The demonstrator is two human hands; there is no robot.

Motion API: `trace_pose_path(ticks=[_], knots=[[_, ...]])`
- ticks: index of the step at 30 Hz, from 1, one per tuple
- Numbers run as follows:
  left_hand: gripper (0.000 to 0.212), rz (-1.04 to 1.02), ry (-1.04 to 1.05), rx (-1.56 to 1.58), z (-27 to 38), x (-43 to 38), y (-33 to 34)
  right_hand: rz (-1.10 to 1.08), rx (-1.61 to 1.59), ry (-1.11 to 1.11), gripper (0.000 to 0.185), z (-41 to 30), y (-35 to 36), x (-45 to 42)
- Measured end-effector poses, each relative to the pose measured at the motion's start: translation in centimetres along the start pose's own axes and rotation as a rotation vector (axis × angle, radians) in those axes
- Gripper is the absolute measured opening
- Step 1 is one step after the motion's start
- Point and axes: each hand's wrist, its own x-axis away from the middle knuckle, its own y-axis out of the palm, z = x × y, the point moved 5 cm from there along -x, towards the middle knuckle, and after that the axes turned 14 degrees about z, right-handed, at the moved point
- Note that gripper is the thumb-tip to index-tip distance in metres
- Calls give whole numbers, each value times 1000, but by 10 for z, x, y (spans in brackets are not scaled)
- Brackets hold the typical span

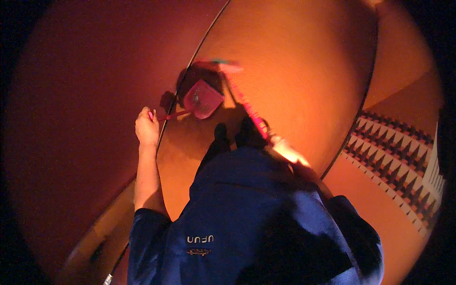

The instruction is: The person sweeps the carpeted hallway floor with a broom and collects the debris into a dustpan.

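Note:
My left hand [147, 126] is closed around the thin handle of a pink long-handled dustpan [210, 107]. Some grey debris [196, 95] shows in the pan, which is held low at the floor in front of my feet. My right hand [289, 151], brightly lit and blurred, grips the pink handle of a broom [253, 115]. That handle slants away to the broom's head [229, 67], a pink and greenish blur just beyond the dustpan. Whether the bristles touch the floor I cannot tell.
The orange-lit floor [306, 71] is crossed by a thin dark line [205, 35], perhaps a cable or seam, passing beside the dustpan. Another dark line [372, 71] curves on the right. Beyond it lies a surface with a triangle pattern [395, 153]. My dark shoes [221, 131] stand near the pan.

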Motion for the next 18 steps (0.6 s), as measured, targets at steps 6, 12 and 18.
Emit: trace_pose_path(ticks=[6, 12, 18], knots=[[15, 38, -52, -13, 2, 14, 31, 124, 22, 108, 47, 56, -47, -83], [16, 51, -80, -20, 53, -5, 18, -124, -323, -338, 54, -1, -8, -18], [16, 54, -112, -61, 27, 4, 11, -300, -232, -215, 55, -10, -64, 5]])
